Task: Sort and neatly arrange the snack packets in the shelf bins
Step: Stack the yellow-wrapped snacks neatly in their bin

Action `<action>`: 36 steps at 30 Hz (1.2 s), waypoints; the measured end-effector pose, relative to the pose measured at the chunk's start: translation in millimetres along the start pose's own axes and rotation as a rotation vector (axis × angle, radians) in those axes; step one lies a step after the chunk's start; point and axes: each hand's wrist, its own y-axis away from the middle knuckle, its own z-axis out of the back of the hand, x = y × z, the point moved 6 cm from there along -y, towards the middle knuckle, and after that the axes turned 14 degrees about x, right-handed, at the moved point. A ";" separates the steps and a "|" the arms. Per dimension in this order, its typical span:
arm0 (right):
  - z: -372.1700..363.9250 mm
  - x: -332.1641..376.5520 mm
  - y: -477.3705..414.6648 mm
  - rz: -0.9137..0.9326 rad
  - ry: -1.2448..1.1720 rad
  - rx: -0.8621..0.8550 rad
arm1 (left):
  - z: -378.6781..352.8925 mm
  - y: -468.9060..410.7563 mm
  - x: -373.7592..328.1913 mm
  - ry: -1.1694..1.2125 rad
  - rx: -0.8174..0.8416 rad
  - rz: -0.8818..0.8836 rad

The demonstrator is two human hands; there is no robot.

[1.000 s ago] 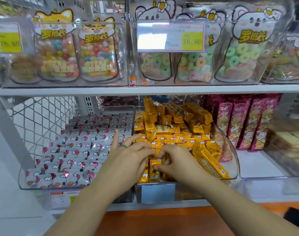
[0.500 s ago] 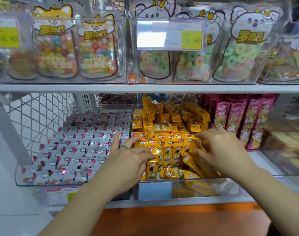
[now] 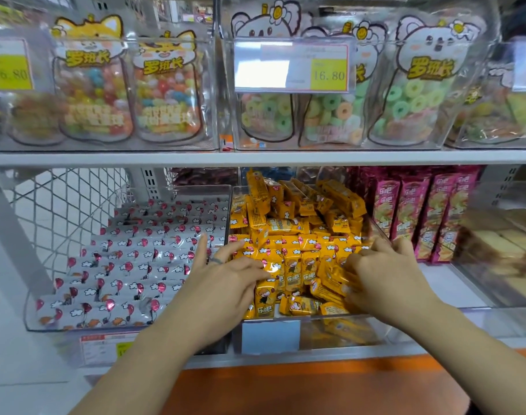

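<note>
Small yellow snack packets (image 3: 294,244) fill the clear middle bin (image 3: 357,330) on the lower shelf, lined up in front and piled loosely behind. My left hand (image 3: 226,283) rests at the bin's front left, its straight fingers touching the yellow packets and the index finger pointing up. My right hand (image 3: 384,271) is at the bin's right side, fingers curled round a few yellow packets there. White packets with red balloons (image 3: 130,265) lie in neat rows in the left bin.
Tall pink packets (image 3: 411,211) stand in the bin to the right, next to a bin of pale cakes (image 3: 501,244). Bags of sweets (image 3: 166,94) fill the bins above the white shelf edge (image 3: 255,158). An orange ledge (image 3: 315,384) runs below.
My right hand moved from the bin's front middle to its right side and curled its fingers on packets there. My left hand stayed at the front left.
</note>
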 end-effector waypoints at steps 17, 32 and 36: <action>43.4 35.1 47.6 0.454 -0.585 -0.796 | 19.8 7.3 -46.1 1.102 0.040 -0.070; 69.2 34.5 21.9 0.444 -1.427 -0.210 | 33.4 9.5 -21.2 0.858 -0.091 -0.054; 56.3 27.2 15.2 0.345 -1.296 -0.172 | 41.6 12.7 -8.1 0.608 -0.146 -0.025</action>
